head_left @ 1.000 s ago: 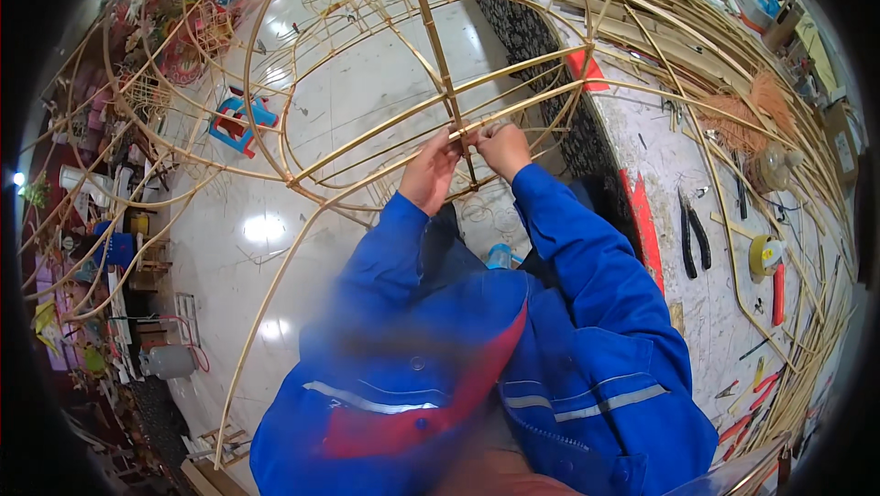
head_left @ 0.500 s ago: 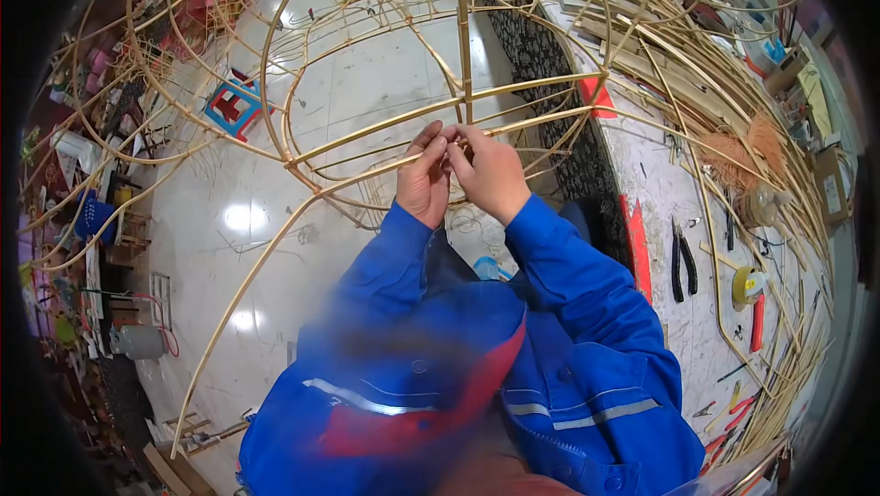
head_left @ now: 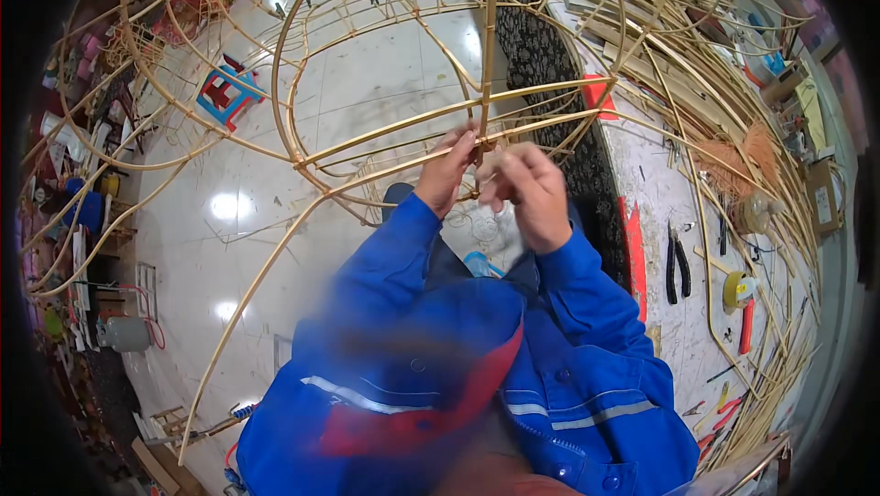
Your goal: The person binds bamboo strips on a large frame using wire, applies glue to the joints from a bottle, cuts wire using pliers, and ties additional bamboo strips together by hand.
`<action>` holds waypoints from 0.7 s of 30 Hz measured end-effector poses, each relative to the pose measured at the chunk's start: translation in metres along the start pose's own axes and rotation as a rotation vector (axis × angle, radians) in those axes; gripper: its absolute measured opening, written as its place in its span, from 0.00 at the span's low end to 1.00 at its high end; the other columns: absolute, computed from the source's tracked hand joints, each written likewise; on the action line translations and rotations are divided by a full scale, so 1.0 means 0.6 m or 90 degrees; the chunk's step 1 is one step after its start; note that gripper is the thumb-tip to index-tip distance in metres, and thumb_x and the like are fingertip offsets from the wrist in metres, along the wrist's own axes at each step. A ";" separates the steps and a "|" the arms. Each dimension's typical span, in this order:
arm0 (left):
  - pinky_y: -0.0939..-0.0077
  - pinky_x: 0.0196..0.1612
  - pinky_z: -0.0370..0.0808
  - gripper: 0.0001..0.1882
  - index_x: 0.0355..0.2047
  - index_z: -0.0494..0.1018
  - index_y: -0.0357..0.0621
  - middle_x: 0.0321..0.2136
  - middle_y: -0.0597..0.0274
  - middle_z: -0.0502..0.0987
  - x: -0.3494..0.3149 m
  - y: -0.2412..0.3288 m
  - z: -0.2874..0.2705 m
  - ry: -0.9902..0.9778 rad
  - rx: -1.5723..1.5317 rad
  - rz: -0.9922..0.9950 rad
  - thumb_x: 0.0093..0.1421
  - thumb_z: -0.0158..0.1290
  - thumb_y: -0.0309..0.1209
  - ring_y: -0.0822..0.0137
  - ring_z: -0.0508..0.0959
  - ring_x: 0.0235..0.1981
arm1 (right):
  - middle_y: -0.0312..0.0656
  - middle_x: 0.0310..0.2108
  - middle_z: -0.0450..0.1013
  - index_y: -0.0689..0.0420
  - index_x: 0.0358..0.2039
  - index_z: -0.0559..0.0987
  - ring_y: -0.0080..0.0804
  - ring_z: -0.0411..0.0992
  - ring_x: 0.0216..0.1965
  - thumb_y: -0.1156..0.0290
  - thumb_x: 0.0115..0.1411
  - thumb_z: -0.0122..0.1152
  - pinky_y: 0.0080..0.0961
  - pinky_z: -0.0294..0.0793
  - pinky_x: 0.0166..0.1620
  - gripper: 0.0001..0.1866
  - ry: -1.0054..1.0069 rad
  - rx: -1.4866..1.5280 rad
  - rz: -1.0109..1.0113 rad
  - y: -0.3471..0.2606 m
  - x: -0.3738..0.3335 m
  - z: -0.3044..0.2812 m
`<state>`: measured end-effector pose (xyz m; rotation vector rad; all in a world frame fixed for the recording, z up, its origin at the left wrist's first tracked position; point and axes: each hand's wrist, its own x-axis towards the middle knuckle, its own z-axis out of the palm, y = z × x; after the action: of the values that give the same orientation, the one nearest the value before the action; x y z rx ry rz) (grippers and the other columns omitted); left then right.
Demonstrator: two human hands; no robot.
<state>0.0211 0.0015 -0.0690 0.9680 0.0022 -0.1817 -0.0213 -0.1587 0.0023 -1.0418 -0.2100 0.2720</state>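
A large frame of bent bamboo strips [head_left: 394, 124] spreads in front of me, its pieces crossing and joined at several points. My left hand [head_left: 445, 175] is closed on the near bamboo strip [head_left: 385, 171], thumb and fingers pinching it close to where an upright bamboo strip [head_left: 489, 47] crosses. Just right of that crossing, my right hand [head_left: 533, 192] is raised with its fingers curled together and a little blurred. Whatever it pinches, if anything, is too small to make out. A gap separates the two hands.
On the right, a white worktable [head_left: 642, 161] bears piled bamboo strips [head_left: 678, 47], black-handled pliers [head_left: 676, 262], a yellow tape roll [head_left: 736, 290] and a glass jar [head_left: 753, 214]. A blue and red stool [head_left: 229, 97] stands on the tiled floor at left, with a gas cylinder [head_left: 126, 334] nearer.
My hands were together at the strip; the right hand has drawn away to the right, and the left has shifted slightly right along the strip. The view has shifted slightly.
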 end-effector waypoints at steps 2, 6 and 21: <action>0.71 0.54 0.71 0.21 0.56 0.65 0.37 0.47 0.57 0.75 0.006 0.000 0.003 0.004 0.004 0.032 0.67 0.47 0.35 0.66 0.76 0.47 | 0.49 0.41 0.76 0.59 0.37 0.71 0.26 0.75 0.31 0.68 0.68 0.48 0.17 0.72 0.32 0.08 0.077 -0.030 -0.099 -0.016 0.003 -0.009; 0.70 0.55 0.70 0.21 0.57 0.65 0.36 0.48 0.56 0.74 0.016 -0.004 -0.012 -0.022 0.017 -0.016 0.66 0.46 0.32 0.65 0.76 0.47 | 0.47 0.51 0.74 0.59 0.39 0.72 0.31 0.73 0.49 0.67 0.69 0.47 0.23 0.73 0.42 0.09 0.220 -0.151 -0.223 -0.039 0.050 -0.077; 0.66 0.60 0.67 0.22 0.55 0.66 0.29 0.51 0.47 0.74 0.007 0.018 0.012 -0.052 0.157 0.026 0.65 0.47 0.31 0.59 0.74 0.52 | 0.56 0.33 0.74 0.61 0.38 0.72 0.57 0.73 0.37 0.64 0.64 0.48 0.47 0.71 0.41 0.12 -0.011 -0.909 -0.133 -0.019 0.145 -0.143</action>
<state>0.0261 0.0008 -0.0564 1.2041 -0.1175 -0.1875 0.0879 -0.2069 -0.0260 -2.4046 -0.5594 -0.1196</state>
